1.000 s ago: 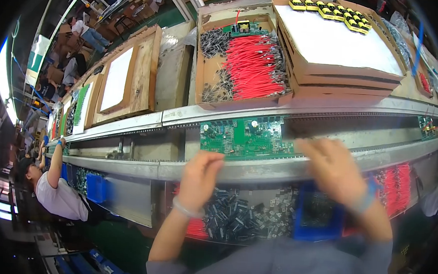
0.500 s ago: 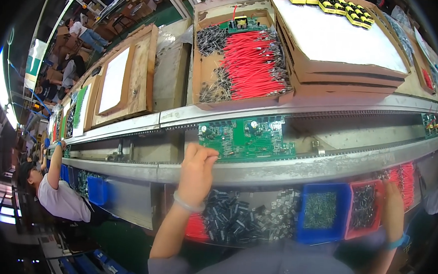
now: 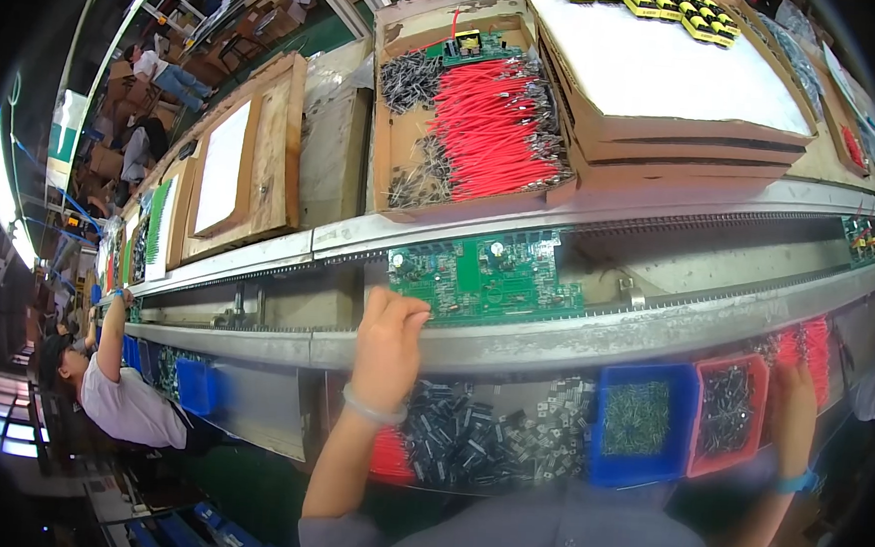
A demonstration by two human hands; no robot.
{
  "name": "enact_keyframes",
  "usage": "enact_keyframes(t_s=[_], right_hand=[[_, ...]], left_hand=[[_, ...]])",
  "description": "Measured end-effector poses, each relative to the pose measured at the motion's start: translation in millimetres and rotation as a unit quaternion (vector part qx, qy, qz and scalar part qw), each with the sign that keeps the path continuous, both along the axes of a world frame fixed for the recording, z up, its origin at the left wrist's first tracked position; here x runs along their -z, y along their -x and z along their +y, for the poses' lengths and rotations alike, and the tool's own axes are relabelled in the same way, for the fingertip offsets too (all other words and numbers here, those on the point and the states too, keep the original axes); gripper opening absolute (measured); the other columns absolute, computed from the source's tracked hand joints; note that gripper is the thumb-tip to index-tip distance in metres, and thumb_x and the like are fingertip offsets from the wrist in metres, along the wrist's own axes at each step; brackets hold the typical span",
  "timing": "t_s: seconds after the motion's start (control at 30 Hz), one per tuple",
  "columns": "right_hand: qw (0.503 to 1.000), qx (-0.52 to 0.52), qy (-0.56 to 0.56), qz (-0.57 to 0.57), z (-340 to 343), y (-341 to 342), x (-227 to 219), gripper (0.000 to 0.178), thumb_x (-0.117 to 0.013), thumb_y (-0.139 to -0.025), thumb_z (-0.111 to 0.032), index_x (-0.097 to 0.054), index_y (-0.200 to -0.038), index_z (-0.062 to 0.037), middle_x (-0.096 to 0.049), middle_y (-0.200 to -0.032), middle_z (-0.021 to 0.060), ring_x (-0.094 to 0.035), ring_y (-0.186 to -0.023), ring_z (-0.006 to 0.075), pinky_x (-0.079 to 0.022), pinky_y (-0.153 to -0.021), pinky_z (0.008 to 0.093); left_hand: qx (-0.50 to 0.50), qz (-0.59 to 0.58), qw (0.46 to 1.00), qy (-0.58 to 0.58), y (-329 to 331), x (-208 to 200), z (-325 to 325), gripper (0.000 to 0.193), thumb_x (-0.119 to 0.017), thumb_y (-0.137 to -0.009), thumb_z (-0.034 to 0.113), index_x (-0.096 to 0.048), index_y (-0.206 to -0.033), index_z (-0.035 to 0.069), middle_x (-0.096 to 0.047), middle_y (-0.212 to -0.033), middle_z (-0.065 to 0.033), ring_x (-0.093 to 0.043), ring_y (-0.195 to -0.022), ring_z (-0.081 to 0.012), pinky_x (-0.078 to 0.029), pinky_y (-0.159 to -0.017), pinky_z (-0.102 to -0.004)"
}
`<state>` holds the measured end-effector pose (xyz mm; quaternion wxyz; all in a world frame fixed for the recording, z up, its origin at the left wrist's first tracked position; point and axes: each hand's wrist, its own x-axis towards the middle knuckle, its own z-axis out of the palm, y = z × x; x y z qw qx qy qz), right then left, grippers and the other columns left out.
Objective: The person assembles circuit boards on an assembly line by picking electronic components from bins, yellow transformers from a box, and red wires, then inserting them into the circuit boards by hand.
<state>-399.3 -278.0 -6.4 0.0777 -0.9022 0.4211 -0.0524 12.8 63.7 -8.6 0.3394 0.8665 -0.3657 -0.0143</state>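
Observation:
A green circuit board (image 3: 497, 282) with small parts on it sits between the rails of the conveyor. My left hand (image 3: 392, 336) is at the board's near left corner, thumb and fingers pinched together; whatever they hold is too small to make out. At the right, my right hand (image 3: 795, 411) reaches to a pile of red wires (image 3: 816, 347), beside a pink bin (image 3: 752, 418) of dark parts. Its fingers are partly hidden and blurred, so their grip does not show.
Along the near ledge lie black components (image 3: 453, 425), small metal-tabbed parts (image 3: 553, 436) and a blue bin (image 3: 604, 424) of fine leads. Beyond the rail stand a carton (image 3: 384, 170) of red wires and stacked cardboard trays (image 3: 685, 153). A co-worker (image 3: 120, 389) works at the left.
The view has shifted slightly, moving the far cartons a little left in the picture. My right hand has moved slightly at the red wires. My left hand stays pinched by the board's corner.

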Motion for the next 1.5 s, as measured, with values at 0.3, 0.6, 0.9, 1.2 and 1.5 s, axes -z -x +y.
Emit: enact_keyframes(t_s=[0.3, 0.6, 0.9, 1.2, 1.5], right_hand=[[1.0, -0.011, 0.009, 0.023, -5, -7, 0, 0.02, -0.065, -0.082, 0.003, -0.064, -0.102, 0.0025, -0.06, -0.101, 0.0196, -0.061, -0.097, 0.0411, -0.051, -0.082, 0.0459], [0.999, -0.023, 0.029, -0.021, 9, -20, -17, 0.023, -0.067, -0.084, -0.004, -0.066, -0.107, -0.002, -0.062, -0.098, 0.0208, -0.063, -0.092, 0.0419, -0.053, -0.078, 0.0483], [0.986, -0.099, -0.096, -0.092, 44, -43, -47, 0.027, -0.076, -0.084, -0.012, -0.067, -0.107, -0.0032, -0.063, -0.096, 0.0173, -0.065, -0.088, 0.0366, -0.054, -0.079, 0.0429], [0.966, -0.214, -0.136, -0.058, 51, -66, -30, 0.024, -0.073, -0.08, -0.008, -0.068, -0.102, -0.0022, -0.06, -0.098, 0.0131, -0.064, -0.093, 0.0321, -0.055, -0.081, 0.0414], [0.964, -0.242, -0.106, -0.038, 48, -74, -34, 0.022, -0.071, -0.077, -0.004, -0.07, -0.099, -0.0028, -0.063, -0.097, 0.0125, -0.065, -0.093, 0.0325, -0.055, -0.08, 0.0415]], left_hand=[[0.005, -0.07, 0.997, -0.024, 3, 8, -3, 0.006, -0.068, -0.09, 0.002, -0.067, -0.097, 0.001, -0.059, -0.097, -0.0165, -0.062, -0.089, -0.0374, -0.051, -0.078, -0.0448], [0.087, -0.072, 0.987, -0.114, 4, -14, 4, 0.021, -0.063, -0.091, 0.0, -0.071, -0.111, -0.003, -0.062, -0.099, -0.0203, -0.062, -0.092, -0.0393, -0.05, -0.08, -0.047], [0.08, -0.089, 0.99, -0.069, 5, -2, 2, 0.017, -0.062, -0.092, -0.004, -0.067, -0.108, -0.003, -0.061, -0.096, -0.0198, -0.061, -0.088, -0.0388, -0.05, -0.078, -0.0451], [0.149, -0.117, 0.982, 0.001, 45, -28, -35, 0.013, -0.063, -0.087, -0.005, -0.065, -0.099, -0.001, -0.064, -0.096, -0.0203, -0.062, -0.09, -0.0394, -0.051, -0.081, -0.0485], [0.597, -0.053, 0.796, 0.085, 176, -19, -133, 0.015, -0.063, -0.076, 0.016, -0.063, -0.085, 0.004, -0.06, -0.091, -0.0102, -0.062, -0.086, -0.0261, -0.052, -0.076, -0.0382]])
